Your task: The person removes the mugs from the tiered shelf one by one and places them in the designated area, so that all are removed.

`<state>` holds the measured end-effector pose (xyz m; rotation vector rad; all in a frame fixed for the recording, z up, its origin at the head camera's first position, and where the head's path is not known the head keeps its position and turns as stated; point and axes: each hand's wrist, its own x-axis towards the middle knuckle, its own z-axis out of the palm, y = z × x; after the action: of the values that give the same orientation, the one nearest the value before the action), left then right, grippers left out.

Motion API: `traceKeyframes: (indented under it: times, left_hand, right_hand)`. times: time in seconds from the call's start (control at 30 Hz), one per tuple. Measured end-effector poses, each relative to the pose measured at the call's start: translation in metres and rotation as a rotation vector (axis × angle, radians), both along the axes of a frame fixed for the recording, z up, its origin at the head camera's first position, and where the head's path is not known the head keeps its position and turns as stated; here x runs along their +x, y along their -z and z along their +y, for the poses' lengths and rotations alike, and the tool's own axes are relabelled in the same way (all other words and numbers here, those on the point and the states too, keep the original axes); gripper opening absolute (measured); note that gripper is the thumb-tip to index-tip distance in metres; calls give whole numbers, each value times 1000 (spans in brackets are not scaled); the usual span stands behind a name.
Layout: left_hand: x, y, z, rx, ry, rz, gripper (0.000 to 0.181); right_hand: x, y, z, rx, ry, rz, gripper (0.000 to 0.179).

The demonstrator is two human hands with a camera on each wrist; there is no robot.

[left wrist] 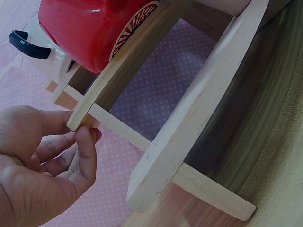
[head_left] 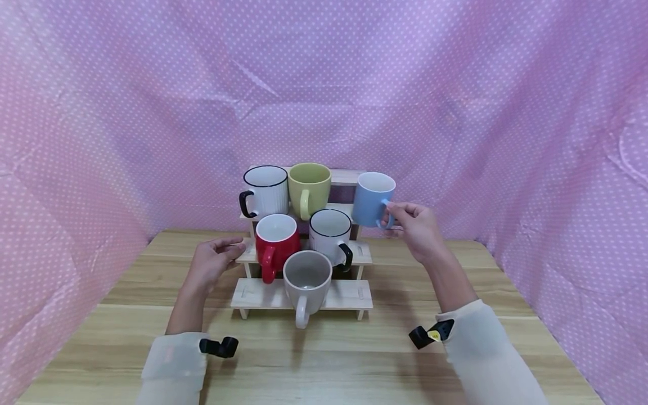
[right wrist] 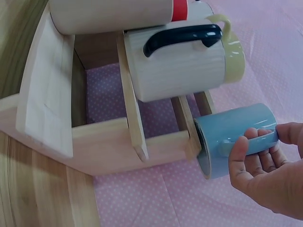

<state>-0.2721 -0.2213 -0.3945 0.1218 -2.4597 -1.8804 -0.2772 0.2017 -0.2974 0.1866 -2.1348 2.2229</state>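
Pink cloth [head_left: 324, 84] with pale dots hangs in soft creases behind the rack [head_left: 349, 295] and to both sides of it. Under the rack spreads the surface [head_left: 324, 374], banded with wood grain. Pale, smooth wooden boards form the rack's four rising steps. At its left, the left hand [head_left: 215, 259] pinches the end of the second step; at its right, the right hand [head_left: 417, 228] has thumb and fingers clamped on the handle of the blue mug [head_left: 368, 207]. Ceramic mugs fill the rack's middle: a grey mug [head_left: 309, 289] on its front step, a glossy red mug [head_left: 283, 250] and a ribbed white mug [head_left: 324, 242] on its second, another white mug [head_left: 270, 197] and a rounded green mug [head_left: 317, 188] on its third. Both white ones have black rims and handles. Straight-sided, shiny and white inside, the blue mug is upright by the third step's right end; whether it rests there I cannot tell.
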Motion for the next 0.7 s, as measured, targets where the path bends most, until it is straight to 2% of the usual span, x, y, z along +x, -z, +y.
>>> traceKeyframes:
  times: [0.33,0.7]
  left_hand:
    - [0,0,0,-10,-1,8,45]
    - [0,1,-1,6,2,8,46]
  right_hand:
    - [6,-4,29,-8,36,43,34]
    - [5,1,56,-29,150,53,34]
